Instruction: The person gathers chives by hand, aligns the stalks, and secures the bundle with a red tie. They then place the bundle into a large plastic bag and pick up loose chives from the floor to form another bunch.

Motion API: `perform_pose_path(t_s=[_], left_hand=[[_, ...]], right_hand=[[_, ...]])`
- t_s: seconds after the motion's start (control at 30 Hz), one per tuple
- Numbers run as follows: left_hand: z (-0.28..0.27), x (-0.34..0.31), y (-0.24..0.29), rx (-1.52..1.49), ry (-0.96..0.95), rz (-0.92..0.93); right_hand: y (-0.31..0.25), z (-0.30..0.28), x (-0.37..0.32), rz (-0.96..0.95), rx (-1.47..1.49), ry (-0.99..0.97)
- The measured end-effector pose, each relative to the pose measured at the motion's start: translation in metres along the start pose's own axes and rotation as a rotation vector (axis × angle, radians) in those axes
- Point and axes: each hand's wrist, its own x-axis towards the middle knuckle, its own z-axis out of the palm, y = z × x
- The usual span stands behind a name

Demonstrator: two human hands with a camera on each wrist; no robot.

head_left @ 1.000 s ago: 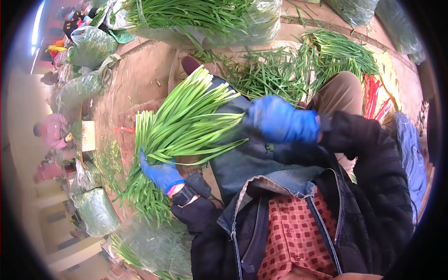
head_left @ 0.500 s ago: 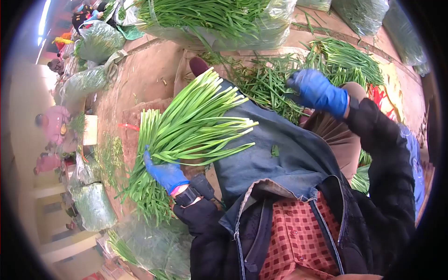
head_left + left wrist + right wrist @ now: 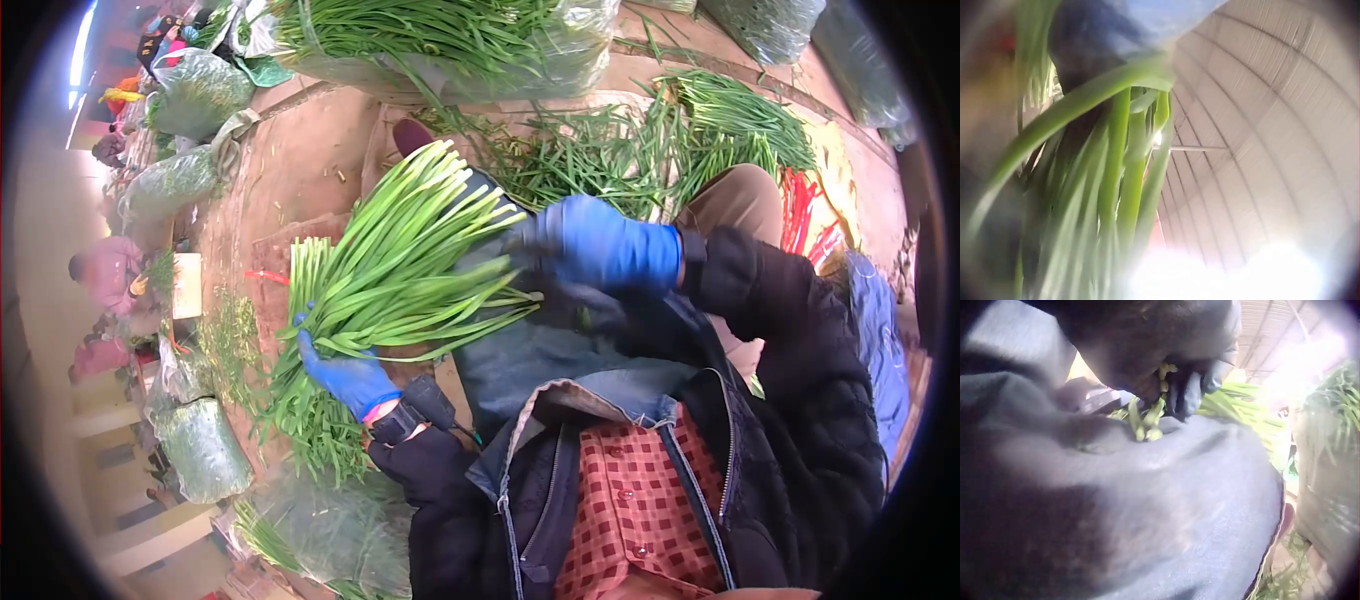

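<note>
Probably a vegetable-packing shed, ribbed curved roof (image 3: 1266,125) overhead, plastic-bagged greens (image 3: 205,450), loose leaves (image 3: 585,155) strewn across the floor (image 3: 305,160)

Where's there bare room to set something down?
In the head view, mostly bare brown floor lies between the maroon shoe and filled plastic bags at frame left. Beyond the right hand, loose green leaves crowd it.

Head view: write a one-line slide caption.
Blue-gloved left hand holding long green stalks; right hand, blurred, near their pale ends above blue cloth.
</note>
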Motion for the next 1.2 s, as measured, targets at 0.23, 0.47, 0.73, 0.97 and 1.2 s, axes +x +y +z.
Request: perform_pose_path(t_s=[0.23, 0.47, 0.73, 0.97, 1.2], left_hand=[[0.012, -0.005, 0.000, 0.089, 0.068, -0.030], [0.014, -0.008, -0.003, 0.198, 0.051, 0.089], [0.010, -0.001, -0.002, 0.053, 0.082, -0.026], [0.013, -0.004, -0.013, 0.074, 0.034, -0.069], [0.000, -0.003, -0.008, 0.111, 0.077, -0.067]], right_hand=[[0.013, -0.014, 0.001, 0.397, 0.749, -0.124], [0.007, 0.000, 0.003, 0.042, 0.153, -0.009], [-0.002, 0.020, 0.011, 0.197, 0.535, 0.050], [-0.003, -0.006, 0.015, 0.499, 1.025, -0.010], [0.073, -0.046, -0.010, 0.522, -0.132, 0.182]])
